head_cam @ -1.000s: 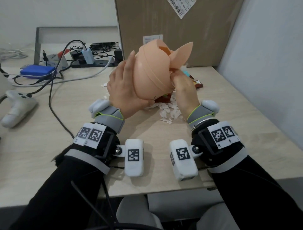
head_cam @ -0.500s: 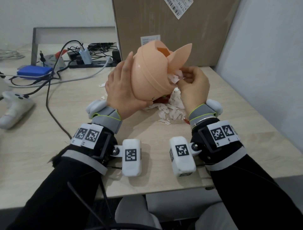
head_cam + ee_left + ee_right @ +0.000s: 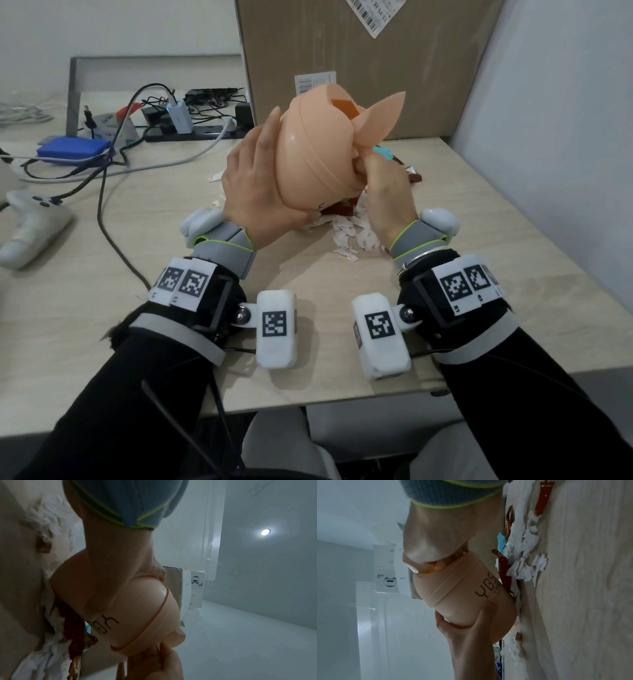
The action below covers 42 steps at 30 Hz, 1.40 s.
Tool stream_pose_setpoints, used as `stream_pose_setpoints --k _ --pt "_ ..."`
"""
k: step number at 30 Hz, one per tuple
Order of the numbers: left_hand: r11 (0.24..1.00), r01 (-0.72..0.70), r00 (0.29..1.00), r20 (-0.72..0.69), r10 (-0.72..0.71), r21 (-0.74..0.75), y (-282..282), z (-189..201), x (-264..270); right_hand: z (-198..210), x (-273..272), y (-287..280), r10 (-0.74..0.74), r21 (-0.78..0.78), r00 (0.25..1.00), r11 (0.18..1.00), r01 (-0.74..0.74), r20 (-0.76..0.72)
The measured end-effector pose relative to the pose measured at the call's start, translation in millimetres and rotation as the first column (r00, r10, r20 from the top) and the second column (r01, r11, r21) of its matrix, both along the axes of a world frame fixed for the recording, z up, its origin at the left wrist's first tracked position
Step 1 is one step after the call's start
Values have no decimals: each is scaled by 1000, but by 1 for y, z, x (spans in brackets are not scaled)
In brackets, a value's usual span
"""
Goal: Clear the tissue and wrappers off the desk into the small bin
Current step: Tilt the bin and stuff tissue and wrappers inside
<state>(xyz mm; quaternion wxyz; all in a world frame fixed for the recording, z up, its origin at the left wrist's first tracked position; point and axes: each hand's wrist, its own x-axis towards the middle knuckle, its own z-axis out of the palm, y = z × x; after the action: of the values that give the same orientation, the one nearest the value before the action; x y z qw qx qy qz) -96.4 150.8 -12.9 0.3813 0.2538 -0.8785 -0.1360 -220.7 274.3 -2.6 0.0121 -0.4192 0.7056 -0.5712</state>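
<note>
Fingers of the left hand [image 3: 253,185] wrap the peach small bin [image 3: 318,150] held tilted at frame centre above the pale wood desk [image 3: 445,274], right hand [image 3: 383,192] fingertips bunched inside its opening, torn tissue [image 3: 352,233] and wrappers [image 3: 504,569] beneath, cardboard box [image 3: 359,68] behind.

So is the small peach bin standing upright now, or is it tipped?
Tipped. The left hand holds the peach bin off the desk, leaning toward the right hand at its flap.
</note>
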Motion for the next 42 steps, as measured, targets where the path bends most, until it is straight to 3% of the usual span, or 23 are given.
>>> stream_pose_setpoints --k 1,3,6,9,11,13,17,22,24,26,28,32,33,35,38,42 --pt "1000 -13 1000 -3 13 8 0 0 0 2 -2 2 -87 -64 996 994 87 0" --pt "999 -31 999 -7 32 21 1 0 0 8 -3 7 -148 -235 976 955 183 158" --pt "999 -42 999 -19 43 34 1 1 0 11 0 11 -88 -383 982 912 147 168" --pt "999 -32 999 -24 33 36 1 1 0 10 9 10 88 -337 993 940 -58 76" --pt "999 -3 1000 -25 4 35 1 1 0 8 13 8 228 -225 966 955 -196 126" --pt "999 32 999 -16 -32 11 -1 0 0 6 14 6 274 -112 944 960 -257 183" --pt "999 47 999 -6 -47 12 -2 -1 -1 2 9 5 137 -57 978 990 -130 156" --pt "996 -5 994 -107 14 92 3 2 2 4 -4 9 -152 -299 982 937 181 116" --pt "991 -39 986 -158 59 127 5 4 3 6 -18 15 -330 -166 933 921 351 142" --pt "984 -88 971 -206 119 155 5 6 5 6 -29 20 -444 237 895 875 421 48" --pt "971 -149 952 -240 192 186 4 8 5 3 -35 25 -422 540 905 749 384 -58" --pt "939 -220 918 -271 291 263 0 10 5 -3 -35 27 -331 718 936 623 310 -116" --pt "932 -227 912 -275 305 281 -1 10 5 -4 -34 25 -309 724 948 635 270 -82" --pt "919 -237 905 -272 327 315 -2 10 5 -7 -31 19 -232 660 964 746 92 129" --pt "917 -238 907 -264 328 321 -1 10 5 -7 -22 12 -98 449 910 888 -103 403" --pt "910 -243 906 -256 336 337 2 12 6 -3 -27 13 -138 346 936 938 19 323"
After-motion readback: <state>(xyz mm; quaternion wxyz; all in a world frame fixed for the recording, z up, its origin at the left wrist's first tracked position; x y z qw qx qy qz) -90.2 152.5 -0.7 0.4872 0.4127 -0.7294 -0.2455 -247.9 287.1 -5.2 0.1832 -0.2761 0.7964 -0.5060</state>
